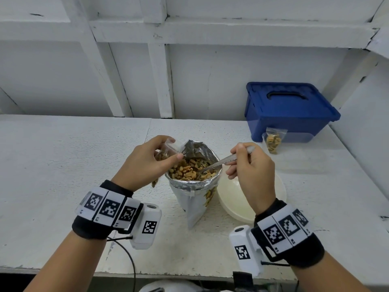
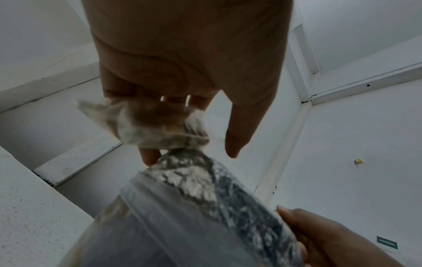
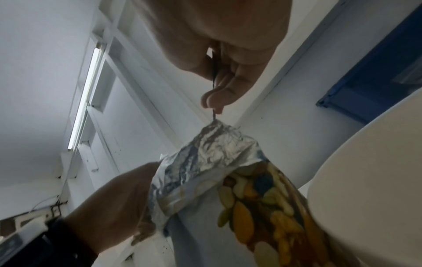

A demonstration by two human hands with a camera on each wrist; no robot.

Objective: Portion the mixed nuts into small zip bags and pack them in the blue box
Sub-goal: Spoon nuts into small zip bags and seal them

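Observation:
An open foil bag of mixed nuts (image 1: 192, 175) stands mid-table, its rim folded down. My left hand (image 1: 173, 149) pinches a small clear zip bag (image 1: 161, 155), partly filled with nuts, at the foil bag's left rim. My right hand (image 1: 233, 159) grips a metal spoon (image 1: 219, 162) whose bowl is down among the nuts. The blue box (image 1: 288, 110) sits at the back right, lid closed. A filled zip bag (image 1: 273, 140) leans on its front. The left wrist view shows the zip bag (image 2: 148, 126) under my fingers, above the foil bag (image 2: 205, 180).
A white bowl (image 1: 235, 203) sits right of the foil bag, under my right wrist, and also fills the right side of the right wrist view as the bowl (image 3: 365, 180). White wall panels rise behind the table (image 1: 63, 165). A cable hangs off the front edge.

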